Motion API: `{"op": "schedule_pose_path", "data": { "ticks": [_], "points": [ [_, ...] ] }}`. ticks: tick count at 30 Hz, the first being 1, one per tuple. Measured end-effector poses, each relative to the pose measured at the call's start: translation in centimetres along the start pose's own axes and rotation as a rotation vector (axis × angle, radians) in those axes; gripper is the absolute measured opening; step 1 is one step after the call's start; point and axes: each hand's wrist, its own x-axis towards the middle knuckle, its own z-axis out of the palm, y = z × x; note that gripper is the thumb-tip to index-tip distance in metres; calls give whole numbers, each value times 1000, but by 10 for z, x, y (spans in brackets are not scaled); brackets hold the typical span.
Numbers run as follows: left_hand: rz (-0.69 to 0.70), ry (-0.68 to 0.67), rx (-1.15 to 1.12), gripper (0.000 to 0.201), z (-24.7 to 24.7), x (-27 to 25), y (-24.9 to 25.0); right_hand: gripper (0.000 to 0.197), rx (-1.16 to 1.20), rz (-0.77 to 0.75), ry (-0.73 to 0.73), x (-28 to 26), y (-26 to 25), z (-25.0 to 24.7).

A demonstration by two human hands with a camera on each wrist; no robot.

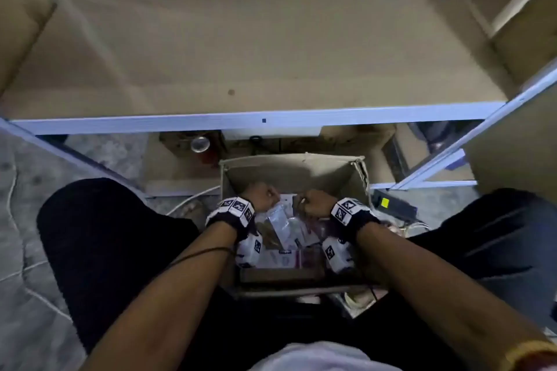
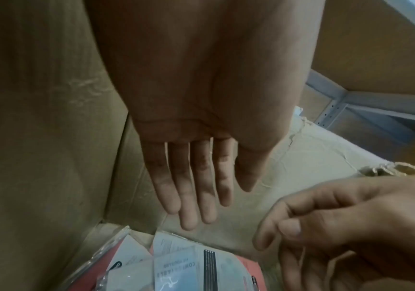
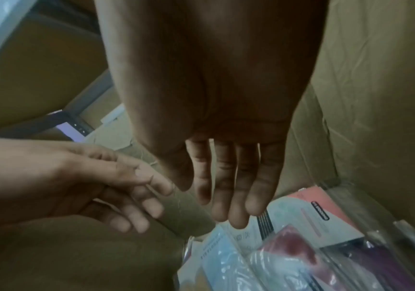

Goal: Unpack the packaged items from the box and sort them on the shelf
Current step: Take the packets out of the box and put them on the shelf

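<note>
Reaching into the cardboard box [image 1: 297, 166], both hands, left hand [image 2: 196, 153] and right hand [image 3: 226, 157], flat-fingered and empty above the packaged items [image 3: 288, 256]. Step in hand: first pick. Next: grip one packet, lift to the bare shelf [image 1: 256, 48].

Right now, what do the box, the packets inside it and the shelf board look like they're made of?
Box: brown corrugated cardboard by the look, matte, with creased walls and a torn, frayed rim.
Packets: printed card inside clear glossy plastic sleeves; highlights and wrinkles show on the film.
Shelf board: flat, matte tan sheet, possibly fibreboard or cardboard; its front rail looks like pale painted metal.
</note>
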Motion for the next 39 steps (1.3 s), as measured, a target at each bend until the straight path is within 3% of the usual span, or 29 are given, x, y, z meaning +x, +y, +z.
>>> {"op": "schedule_pose_path", "data": {
  "ticks": [7, 19, 28, 34, 39],
  "points": [
    [-51, 12, -3, 25, 10, 8, -4, 23, -60, 36, -104, 20, 2, 22],
    [-62, 21, -4, 24, 12, 13, -16, 34, -344, 80, -229, 32, 6, 92],
    [-65, 25, -58, 21, 12, 11, -22, 41, -447, -49, -274, 37, 1, 101],
    [-56, 47, -131, 22, 4, 9, -22, 41, -533, -51, -349, 42, -8, 111],
    [-50, 64, -153, 22, 4, 8, -22, 42, -480, -51, -213, 41, -5, 102]
  ]
}}
